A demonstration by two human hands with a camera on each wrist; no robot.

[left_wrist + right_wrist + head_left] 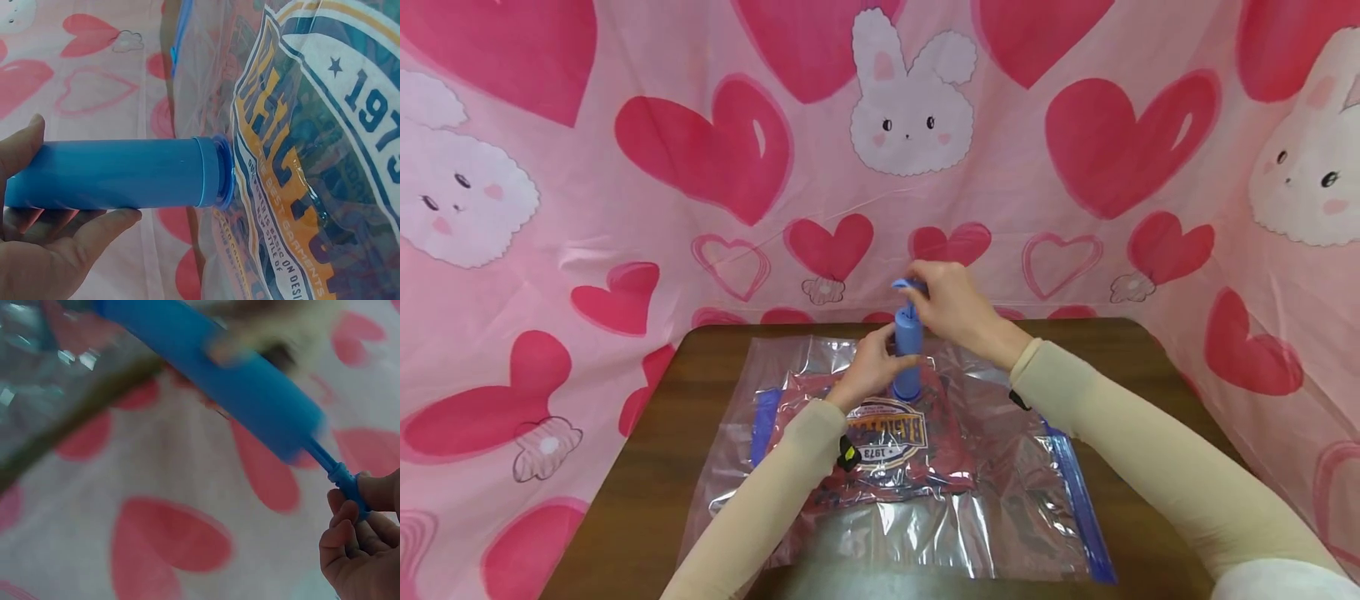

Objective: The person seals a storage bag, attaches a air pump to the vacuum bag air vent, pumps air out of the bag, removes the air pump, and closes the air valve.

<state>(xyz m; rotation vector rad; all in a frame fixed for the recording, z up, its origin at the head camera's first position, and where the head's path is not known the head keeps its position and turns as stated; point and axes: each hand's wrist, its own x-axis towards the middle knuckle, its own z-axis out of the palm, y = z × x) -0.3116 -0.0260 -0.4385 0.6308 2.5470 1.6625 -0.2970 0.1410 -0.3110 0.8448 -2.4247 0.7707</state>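
Note:
A blue hand pump (908,346) stands upright on a clear vacuum storage bag (917,533), its base against the plastic over a red printed garment (955,462). My left hand (874,364) grips the pump's barrel, with thumb and fingers round it in the left wrist view. With my right hand (951,304) I hold the pump's handle at the top; the thin rod (320,454) shows between handle and barrel. The garment's "1973" print (369,94) shows through the plastic. In the right wrist view the barrel is blurred.
The bag lies flat over much of the dark wooden table (647,467). A blue zip strip (1082,508) runs along the bag's right edge, and a blue patch (765,425) shows at its left. Pink cloth with hearts and rabbits (910,108) hangs close behind the table.

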